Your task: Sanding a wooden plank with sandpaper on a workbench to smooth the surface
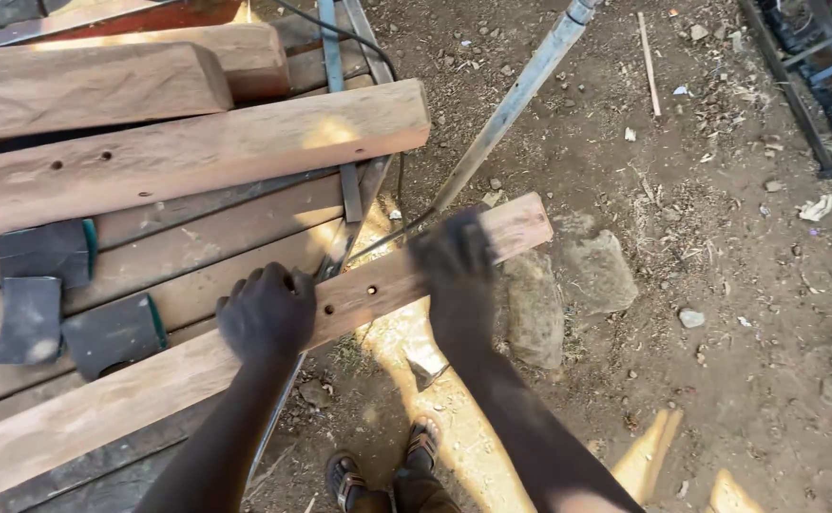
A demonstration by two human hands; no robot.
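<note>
Outdoors, a person is bending over a slatted wooden workbench (197, 275) and working on a long wooden beam (378, 285) that is lying slantwise across the bench's near edge, its far end jutting out past the bench's right edge over the dirt ground (701, 237). The left hand (266, 313) is pressing down on the beam just at that right edge, fingers curled over its far side and clamping it in place, beside two small drilled holes. The right hand (452, 255) is resting on the overhanging part of the beam, near its free end; it is blurred, and I cannot tell whether it is gripping anything or lying flat. Three dark sanding blocks (45, 252) are lying on the bench toward its left edge, just behind the beam. Thicker timbers (197, 147) are stacked across the back of the bench, one of them also showing drilled holes. A metal pole (516, 100) is leaning slantwise from the ground beyond the bench's right edge. Two flat stones (596, 271) are sitting on the ground under the beam's free end, and the person's sandalled feet (382, 470) are showing below the hands.
</note>
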